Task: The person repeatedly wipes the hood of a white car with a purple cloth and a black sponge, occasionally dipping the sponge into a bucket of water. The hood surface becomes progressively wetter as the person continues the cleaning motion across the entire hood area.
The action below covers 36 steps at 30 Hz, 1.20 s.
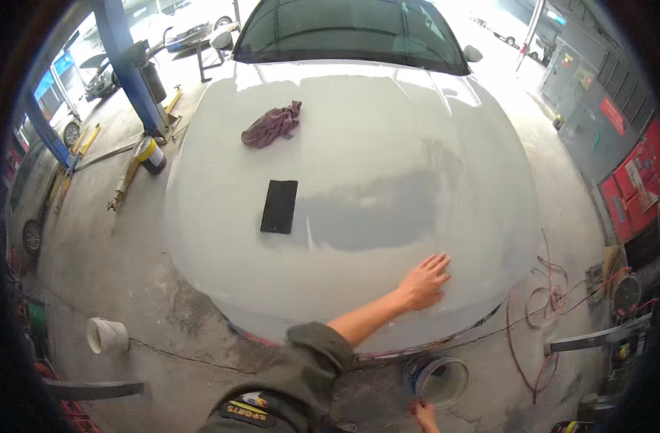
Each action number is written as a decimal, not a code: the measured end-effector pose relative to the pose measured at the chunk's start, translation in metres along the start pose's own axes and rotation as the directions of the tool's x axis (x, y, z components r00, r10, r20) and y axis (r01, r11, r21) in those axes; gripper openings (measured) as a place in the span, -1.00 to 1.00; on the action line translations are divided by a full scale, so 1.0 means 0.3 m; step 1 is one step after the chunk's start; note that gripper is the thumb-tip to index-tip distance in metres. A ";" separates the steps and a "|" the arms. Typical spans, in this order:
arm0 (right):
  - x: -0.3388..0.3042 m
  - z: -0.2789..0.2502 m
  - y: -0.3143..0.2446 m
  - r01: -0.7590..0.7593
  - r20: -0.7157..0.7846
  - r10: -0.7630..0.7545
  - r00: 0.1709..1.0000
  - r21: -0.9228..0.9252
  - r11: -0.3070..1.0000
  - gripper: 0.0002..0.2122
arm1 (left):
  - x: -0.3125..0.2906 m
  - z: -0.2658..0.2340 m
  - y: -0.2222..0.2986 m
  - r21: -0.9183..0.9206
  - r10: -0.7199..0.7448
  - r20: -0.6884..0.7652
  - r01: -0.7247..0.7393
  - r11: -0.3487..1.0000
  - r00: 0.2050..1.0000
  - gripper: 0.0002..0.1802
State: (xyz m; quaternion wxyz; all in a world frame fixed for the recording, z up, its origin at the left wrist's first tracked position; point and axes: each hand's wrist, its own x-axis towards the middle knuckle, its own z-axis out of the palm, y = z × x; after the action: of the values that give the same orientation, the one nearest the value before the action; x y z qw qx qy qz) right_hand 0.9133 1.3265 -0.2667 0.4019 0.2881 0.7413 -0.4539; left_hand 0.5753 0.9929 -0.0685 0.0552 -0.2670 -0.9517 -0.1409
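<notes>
Resting palm-down with its fingers stretched out and close together, the left hand (425, 281) touches the broad, pale grey, matt car hood (366, 155), on the near right part of it, gripping nothing. That hood fills the middle of the scene, spreading from the windscreen at the far side to its curved near edge. It should feel stiff and immovable, smooth and perhaps slippery if damp; a flat palm suits it better than a grasp, with light pressure over the smooth darker grey patch (377, 213). The right hand (422, 413) is low at the near side, just beside the round, pale, blue-sided bucket (462, 377); whether its fingers hold anything, I cannot tell. Left of the patch lies a thin black rectangular pad (279, 207), probably light and pliable, easiest lifted by an edge. Farther off, a crumpled purple-brown cloth (272, 126) looks soft, fit for pinching anywhere.
</notes>
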 end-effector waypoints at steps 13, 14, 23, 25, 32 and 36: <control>-0.202 -0.088 -0.046 0.041 -0.191 -0.042 0.981 -0.010 0.999 -0.68 | -0.494 -0.330 -0.729 -0.131 -0.807 -0.265 0.809 0.573 0.528 -0.24; -0.213 -0.055 -0.120 0.071 -0.168 -0.082 0.982 -0.071 0.995 -0.68 | -0.517 -0.297 -0.723 -0.090 -0.789 -0.302 0.809 0.582 0.534 -0.22; -0.270 -0.168 -0.557 0.447 -0.173 -0.458 0.872 -0.099 0.889 -0.68 | -0.170 -0.081 -0.315 -0.059 -0.707 -0.274 0.722 0.690 0.653 -0.14; -0.279 -0.202 -0.684 0.534 -0.156 -0.542 0.826 -0.094 0.840 -0.71 | -0.055 -0.065 -0.219 -0.123 -0.698 -0.261 0.694 0.710 0.667 -0.11; -0.173 -0.312 -1.151 0.759 -0.269 -0.852 0.449 -0.389 0.522 -0.75 | 0.097 -0.078 -0.039 -0.733 -0.650 -0.251 0.298 0.611 0.717 -0.27; -0.160 -0.171 -1.456 0.804 -0.120 -0.954 0.276 -0.514 0.298 -0.64 | -0.110 -0.095 -0.190 -0.446 -0.715 -0.270 0.575 0.686 0.645 -0.29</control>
State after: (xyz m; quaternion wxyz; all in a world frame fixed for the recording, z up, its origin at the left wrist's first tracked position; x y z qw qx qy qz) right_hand 0.5749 1.1855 -0.0194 -0.0456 -0.1723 0.9046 -0.3871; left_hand 0.5745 0.9214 -0.0608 0.1616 0.1273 -0.9110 -0.3576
